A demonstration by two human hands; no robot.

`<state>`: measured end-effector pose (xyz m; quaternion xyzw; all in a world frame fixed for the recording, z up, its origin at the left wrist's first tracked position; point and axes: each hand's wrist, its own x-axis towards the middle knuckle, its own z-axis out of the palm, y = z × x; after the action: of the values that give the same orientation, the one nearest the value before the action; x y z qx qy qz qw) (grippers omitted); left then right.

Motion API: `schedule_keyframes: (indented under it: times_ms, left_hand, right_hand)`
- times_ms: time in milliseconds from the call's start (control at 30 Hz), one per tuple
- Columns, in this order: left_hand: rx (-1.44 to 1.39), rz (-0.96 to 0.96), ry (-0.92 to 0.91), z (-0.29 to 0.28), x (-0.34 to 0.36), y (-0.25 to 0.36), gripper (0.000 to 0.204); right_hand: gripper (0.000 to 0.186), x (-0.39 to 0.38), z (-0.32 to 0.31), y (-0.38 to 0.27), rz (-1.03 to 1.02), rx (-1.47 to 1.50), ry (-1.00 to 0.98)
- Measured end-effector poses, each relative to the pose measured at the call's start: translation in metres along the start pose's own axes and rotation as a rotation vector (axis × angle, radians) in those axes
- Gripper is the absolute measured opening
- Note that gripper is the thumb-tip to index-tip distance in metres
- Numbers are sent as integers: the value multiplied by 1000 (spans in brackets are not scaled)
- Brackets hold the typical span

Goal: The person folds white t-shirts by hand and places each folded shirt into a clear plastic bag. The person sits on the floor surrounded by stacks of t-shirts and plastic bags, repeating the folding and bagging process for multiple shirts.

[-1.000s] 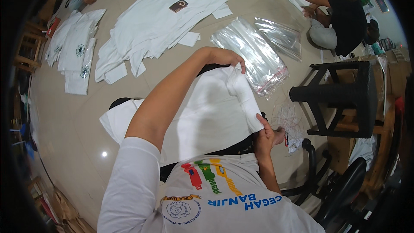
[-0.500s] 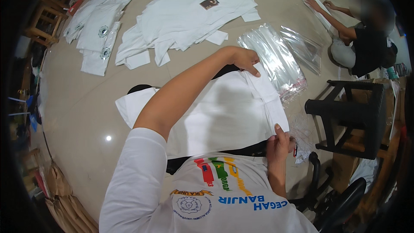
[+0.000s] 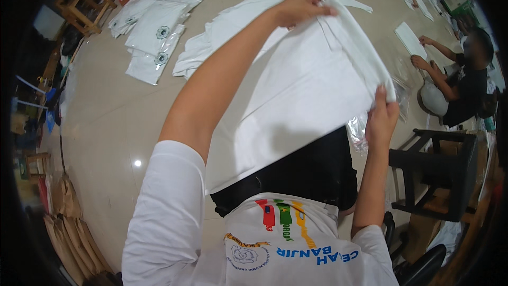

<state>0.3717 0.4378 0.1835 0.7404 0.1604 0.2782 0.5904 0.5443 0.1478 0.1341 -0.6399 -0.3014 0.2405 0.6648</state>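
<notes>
A white shirt [image 3: 296,90] is held up in front of me, a folded band along its right side, above my black-clad lap. My left hand [image 3: 309,9], slightly blurred, grips its top edge with bent fingers. My right hand [image 3: 383,114] holds the shirt's right side farther down, thumb against the fold. Behind the shirt, partly hidden, lie a pile of white garments [image 3: 222,37] and clear plastic bags [image 3: 357,132].
Bagged white shirts [image 3: 159,18] lie at upper left near a wooden stool [image 3: 79,0]. A black plastic stool [image 3: 439,164] stands at my right, below a seated co-worker [image 3: 457,106] holding white cloth. Other people's arms show along the top. Brown paper [image 3: 69,238] is at lower left.
Both my hands have risen, lifting the shirt from lying across my lap to a raised, tilted position. My black shorts now show beneath it, and the view has shifted.
</notes>
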Motion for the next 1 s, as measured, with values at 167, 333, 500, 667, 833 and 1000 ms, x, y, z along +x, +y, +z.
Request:
schedule_keyframes:
  times_ms: [167,333,500,667,833,1000]
  left_hand:
    - [335,35,246,-102,-41,12,62]
    - [842,63,421,-102,-270,28,26]
    - [1139,-36,679,-54,-481,-25,40]
    - [1261,-177,732,-15,-546,-94,46]
    - [991,-299,724,11,-532,-125,60]
    - [708,-141,799,19,-530,-148,59]
  right_hand:
    - [30,58,76,-11,-94,-18,-171]
    - [39,-49,107,-22,-418,-262,-502]
    - [46,-197,154,-3,-1078,-342,-1143]
    - [47,-281,172,63,-1229,-511,-1476]
    - [48,-268,161,66,-1278,-463,-1454]
    - [44,-255,162,57,-1228,-520,-1379]
